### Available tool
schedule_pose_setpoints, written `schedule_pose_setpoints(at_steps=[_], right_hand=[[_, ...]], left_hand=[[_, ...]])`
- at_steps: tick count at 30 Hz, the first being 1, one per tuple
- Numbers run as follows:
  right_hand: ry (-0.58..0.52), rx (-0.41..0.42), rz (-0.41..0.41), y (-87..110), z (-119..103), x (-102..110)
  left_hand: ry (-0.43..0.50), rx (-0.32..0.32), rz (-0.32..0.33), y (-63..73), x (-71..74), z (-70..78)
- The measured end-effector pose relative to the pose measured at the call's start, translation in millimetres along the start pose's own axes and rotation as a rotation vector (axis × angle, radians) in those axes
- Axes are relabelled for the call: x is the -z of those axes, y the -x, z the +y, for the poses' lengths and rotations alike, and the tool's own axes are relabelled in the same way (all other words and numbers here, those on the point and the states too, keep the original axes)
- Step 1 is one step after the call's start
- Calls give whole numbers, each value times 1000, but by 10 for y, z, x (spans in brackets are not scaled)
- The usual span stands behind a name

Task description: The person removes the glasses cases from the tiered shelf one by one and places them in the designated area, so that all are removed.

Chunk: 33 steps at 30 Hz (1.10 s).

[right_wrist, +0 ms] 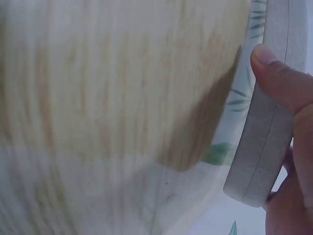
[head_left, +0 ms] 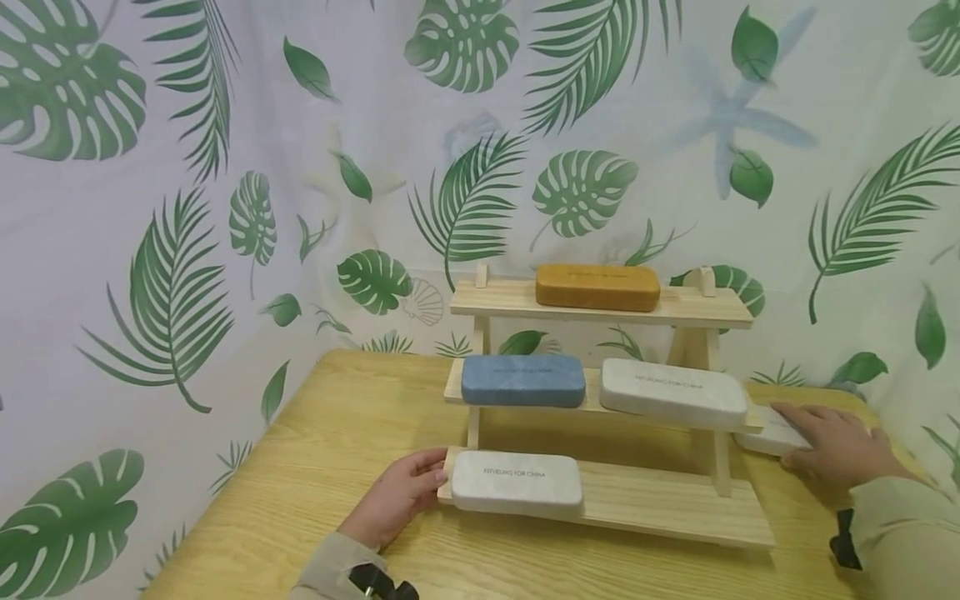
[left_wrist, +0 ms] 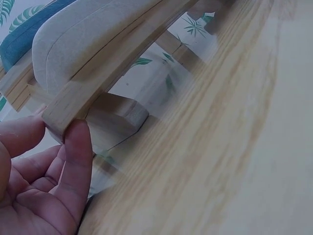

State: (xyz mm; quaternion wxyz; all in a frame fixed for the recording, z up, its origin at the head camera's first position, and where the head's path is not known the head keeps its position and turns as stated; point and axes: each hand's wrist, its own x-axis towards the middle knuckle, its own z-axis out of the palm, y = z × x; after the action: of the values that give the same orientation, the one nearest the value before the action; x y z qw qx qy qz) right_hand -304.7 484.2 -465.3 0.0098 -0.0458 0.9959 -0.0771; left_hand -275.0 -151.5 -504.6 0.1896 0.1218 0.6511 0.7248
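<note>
At the left end of the bottom board of a wooden three-tier display rack (head_left: 675, 504), my left hand (head_left: 393, 496) pinches the board's corner (left_wrist: 66, 110) between thumb and fingers. On that board, right by the fingers, lies a white glasses case (head_left: 517, 482) with dark lettering. My right hand (head_left: 840, 446) grips another white glasses case (right_wrist: 266, 132) beyond the rack's right side. Its thumb lies along one long side of the case, with the other fingers partly hidden behind it. In the head view the middle tier overlaps this case's left end.
The middle tier bears a blue glasses case (head_left: 522, 382) and a white glasses case (head_left: 672, 393). An orange glasses case (head_left: 597, 287) lies on the top tier. Under the rack is a wood-grain table (head_left: 360, 400), with a leaf-patterned cloth (head_left: 315, 208) behind and at the sides.
</note>
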Motion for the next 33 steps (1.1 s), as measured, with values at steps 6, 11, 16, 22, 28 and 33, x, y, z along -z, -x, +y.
schedule_pose_setpoints(at_steps=[6, 11, 16, 22, 28, 33], right_hand=[[14, 35, -9, -25, 18, -81], [4, 29, -25, -57, 32, -131], [8, 18, -35, -52, 15, -109], [52, 59, 5, 24, -58, -3], [63, 61, 31, 112, -113, 57], [64, 57, 50, 181, -135, 90]], left_hand=[[-8, -9, -14, 13, 3, 4], [0, -3, -8, 19, 3, 3], [0, -4, -4, 11, -1, 8], [-1, 5, 1, 14, -8, 27], [-8, 8, 1, 12, -12, 39], [-5, 7, -2, 12, 2, 14]])
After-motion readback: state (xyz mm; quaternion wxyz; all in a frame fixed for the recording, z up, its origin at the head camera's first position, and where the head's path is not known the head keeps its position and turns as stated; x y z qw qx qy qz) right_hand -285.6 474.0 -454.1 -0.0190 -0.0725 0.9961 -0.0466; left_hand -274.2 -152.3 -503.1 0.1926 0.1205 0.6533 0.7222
